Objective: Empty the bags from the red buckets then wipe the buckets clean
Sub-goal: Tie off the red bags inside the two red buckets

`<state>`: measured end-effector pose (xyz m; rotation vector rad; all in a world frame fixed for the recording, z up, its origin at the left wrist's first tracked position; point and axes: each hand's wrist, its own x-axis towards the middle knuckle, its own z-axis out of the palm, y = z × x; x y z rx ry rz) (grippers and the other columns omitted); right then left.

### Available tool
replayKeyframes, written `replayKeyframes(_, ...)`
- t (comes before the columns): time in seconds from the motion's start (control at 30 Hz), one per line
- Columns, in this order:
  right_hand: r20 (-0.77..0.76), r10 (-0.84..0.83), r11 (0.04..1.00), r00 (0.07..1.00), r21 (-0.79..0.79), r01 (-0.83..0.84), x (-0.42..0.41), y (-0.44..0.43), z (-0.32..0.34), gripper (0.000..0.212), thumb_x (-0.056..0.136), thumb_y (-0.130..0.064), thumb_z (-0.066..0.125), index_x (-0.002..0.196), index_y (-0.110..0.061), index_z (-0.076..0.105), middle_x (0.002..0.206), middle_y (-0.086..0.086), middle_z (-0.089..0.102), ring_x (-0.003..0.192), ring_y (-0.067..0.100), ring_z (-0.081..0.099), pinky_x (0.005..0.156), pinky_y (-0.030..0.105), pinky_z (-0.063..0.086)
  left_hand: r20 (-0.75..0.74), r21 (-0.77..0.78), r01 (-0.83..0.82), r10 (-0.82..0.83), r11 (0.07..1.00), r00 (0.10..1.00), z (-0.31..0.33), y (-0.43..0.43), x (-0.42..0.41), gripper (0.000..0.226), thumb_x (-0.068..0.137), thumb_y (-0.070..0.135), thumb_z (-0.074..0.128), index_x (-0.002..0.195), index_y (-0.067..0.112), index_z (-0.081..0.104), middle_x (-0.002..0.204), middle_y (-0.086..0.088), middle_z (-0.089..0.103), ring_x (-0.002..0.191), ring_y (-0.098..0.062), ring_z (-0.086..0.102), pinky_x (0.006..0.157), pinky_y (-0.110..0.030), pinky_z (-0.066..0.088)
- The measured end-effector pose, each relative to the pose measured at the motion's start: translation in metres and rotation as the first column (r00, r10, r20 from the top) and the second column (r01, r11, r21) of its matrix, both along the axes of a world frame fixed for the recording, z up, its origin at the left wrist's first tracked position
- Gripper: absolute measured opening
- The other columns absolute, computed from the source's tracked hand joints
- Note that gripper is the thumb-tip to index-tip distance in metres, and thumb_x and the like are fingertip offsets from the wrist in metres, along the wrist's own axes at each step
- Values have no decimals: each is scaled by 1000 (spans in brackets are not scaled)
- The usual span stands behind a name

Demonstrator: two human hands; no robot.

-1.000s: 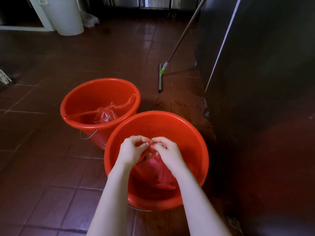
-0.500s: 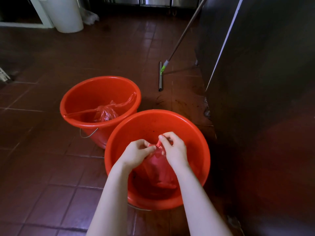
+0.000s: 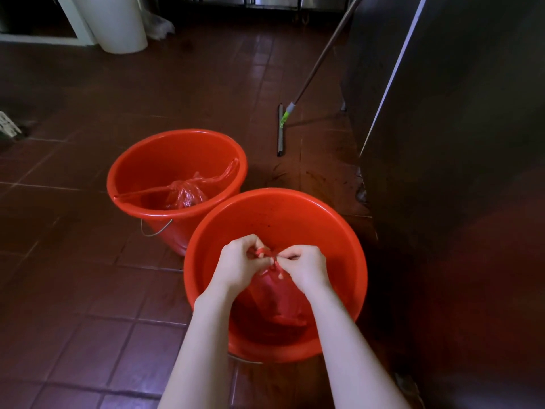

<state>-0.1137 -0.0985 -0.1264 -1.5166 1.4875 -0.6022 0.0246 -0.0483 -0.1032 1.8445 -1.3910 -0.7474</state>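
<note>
- red bag (image 3: 274,299): sits inside the near bucket (image 3: 342,228), toward its front wall. its lower part is dark and its contents cannot be made out. the twisted neck is mostly covered by fingers.
- left hand (image 3: 239,265): fingers curled, pinching the bag's neck from the left, with the fingertips hidden behind the knuckles.
- right hand (image 3: 308,267): fingers curled, pinching the same neck from the right. the neck lies between the two hands and the body of the bag hangs below the grip.
- far bucket (image 3: 132,160): stands just behind and to the left of the near one. whether the walls touch cannot be told.
- second bag (image 3: 185,191): lies low in the far bucket, its handles stretched to opposite sides of the rim.
- count: two red buckets, two red bags, two hands.
- floor wiper (image 3: 280,131): blade on the tiled floor (image 3: 73,290), pole cut off at the top edge.
- white bin (image 3: 118,22): top left, upper part cut off.
- steel cabinet (image 3: 457,143): fills the right side, dim.
</note>
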Motion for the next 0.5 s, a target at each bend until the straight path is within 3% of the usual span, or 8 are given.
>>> replayKeyframes(0.1, -18, 119, 991, 993, 69, -117, -3, -2, 1, 19, 85, -33, 66, 72, -21, 74, 68, -2, 67, 68, 16, 58, 67, 28, 43, -80, 16, -97, 98, 995, 992, -2, -3, -1, 32, 79, 8, 77, 66, 16, 49, 50, 10, 58, 47, 2, 53, 49, -12, 37)
replayKeyframes(0.2, 93, 148, 970, 985, 180, -163, 0, -1, 7, 26, 69, -46, 55, 64, -23, 64, 64, -4, 54, 67, 19, 49, 68, 36, 40, -126, 74, -212, 220, 975, 967, -6, -8, -1, 29, 84, 16, 73, 70, 16, 48, 59, 6, 56, 55, -7, 51, 55, -22, 38)
replayKeyframes(0.27, 47, 264, 958, 963, 101, -268, -1, 0, 5, 27, 60, -46, 61, 72, -21, 64, 79, -11, 57, 76, 13, 56, 74, 34, 43, -175, 127, -242, 261, 962, 949, -8, -10, -2, 26, 87, 19, 70, 72, 16, 49, 67, 2, 57, 62, -15, 50, 61, -31, 39)
replayKeyframes(0.33, -76, 324, 944, 943, -41, -328, -1, 4, 1, 28, 59, -37, 71, 83, -23, 65, 91, -11, 58, 88, 12, 58, 76, 26, 43, -253, 162, -262, 296, 951, 921, -8, -10, -5, 21, 88, 19, 69, 78, 13, 52, 70, -1, 58, 62, -14, 51, 59, -29, 41)
replayKeyframes(0.43, -88, 213, 941, 973, -250, -229, 4, 10, -1, 21, 71, -28, 79, 88, -21, 68, 92, -5, 64, 86, 14, 61, 76, 25, 46, -421, 164, -298, 340, 940, 841, -3, -8, -5, 16, 88, 14, 70, 82, 8, 56, 70, -5, 60, 61, -16, 55, 56, -25, 46)
replayKeyframes(0.5, -5, 150, 946, 989, -292, -145, 5, 13, 1, 18, 77, -29, 78, 92, -23, 71, 91, -7, 68, 84, 9, 63, 77, 23, 50, -511, 157, -308, 344, 938, 787, 1, -6, -1, 17, 88, 13, 71, 80, 8, 56, 70, -6, 62, 60, -15, 58, 55, -23, 47)
